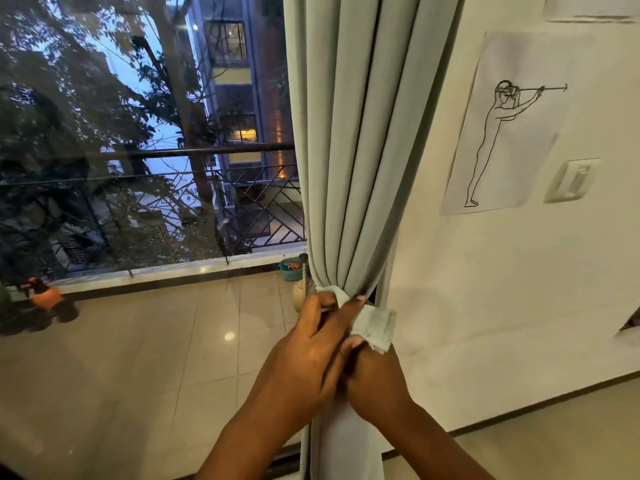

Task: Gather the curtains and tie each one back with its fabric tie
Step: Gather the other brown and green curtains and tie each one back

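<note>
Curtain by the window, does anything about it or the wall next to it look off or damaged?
Mostly fine. The curtain hangs gathered in even folds, both hands working the fabric tie around it. The tie's loose end looks slightly frayed along its lower edge. The line drawing sits tilted on the wall, though the wide lens may exaggerate that.

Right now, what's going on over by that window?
A person is tying back the pale curtain beside the window. It is already bunched into folds, and the fabric tie wraps around it. The left hand and right hand both pinch the tie, its loose end sticking out toward the wall.
</note>
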